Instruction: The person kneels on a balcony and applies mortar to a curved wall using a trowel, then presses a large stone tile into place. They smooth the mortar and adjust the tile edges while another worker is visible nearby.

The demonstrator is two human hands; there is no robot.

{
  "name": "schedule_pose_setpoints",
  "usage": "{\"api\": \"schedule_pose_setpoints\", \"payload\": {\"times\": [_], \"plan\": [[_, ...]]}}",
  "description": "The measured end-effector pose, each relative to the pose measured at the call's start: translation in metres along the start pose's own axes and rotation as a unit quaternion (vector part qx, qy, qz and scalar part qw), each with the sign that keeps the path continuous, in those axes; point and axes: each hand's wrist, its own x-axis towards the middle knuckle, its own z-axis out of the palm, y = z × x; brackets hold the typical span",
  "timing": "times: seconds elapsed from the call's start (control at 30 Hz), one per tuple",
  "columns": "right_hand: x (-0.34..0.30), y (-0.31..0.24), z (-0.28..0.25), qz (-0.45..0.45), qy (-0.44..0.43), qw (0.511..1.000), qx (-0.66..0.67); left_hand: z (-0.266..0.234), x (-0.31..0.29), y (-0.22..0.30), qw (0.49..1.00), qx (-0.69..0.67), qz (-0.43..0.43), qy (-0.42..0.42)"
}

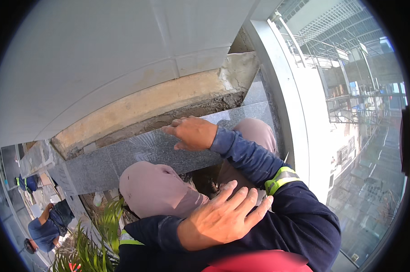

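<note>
The left hand (221,222) is held unclenched above the lap (178,196); the right hand (191,133) is loosely extended over the grey slab (119,158), which is bordered by rough mortar (209,105); contact cannot be told.

Navy-blue sleeves (304,206), wrinkled at the forearms, carry lime-and-silver bands (282,179) at four and seven o'clock, worn with pale pink trousers (153,188).

Blurred and cut off by the bottom edge, the red shape (259,264) cannot be identified. At centre, the right hand (193,133) hides its own underside — whether it touches the grey slab (157,153) is unclear — while the co-worker's hands, lower left, are too small to read.
</note>
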Motion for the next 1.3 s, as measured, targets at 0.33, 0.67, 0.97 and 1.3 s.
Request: {"api": "schedule_pose_setpoints", "payload": {"times": [0.33, 0.67, 0.97, 1.3], "plan": [[-0.002, 0.008, 0.023, 0.015, 0.037, 0.999, 0.036, 0.005, 0.026, 0.002, 0.967, 0.003, -0.082, -0.241], [-0.022, 0.018, 0.005, 0.035, 0.084, 0.995, 0.034, 0.019, 0.044, -0.006, 0.965, -0.002, -0.075, -0.253], [-0.178, 0.087, -0.057, 0.134, 0.559, 0.804, 0.154, 0.027, 0.050, -0.018, 0.970, 0.001, -0.074, -0.232], [-0.331, 0.076, 0.157, 0.569, 0.256, 0.768, 0.144, 0.027, 0.055, -0.022, 0.963, -0.014, -0.049, -0.263]]}}
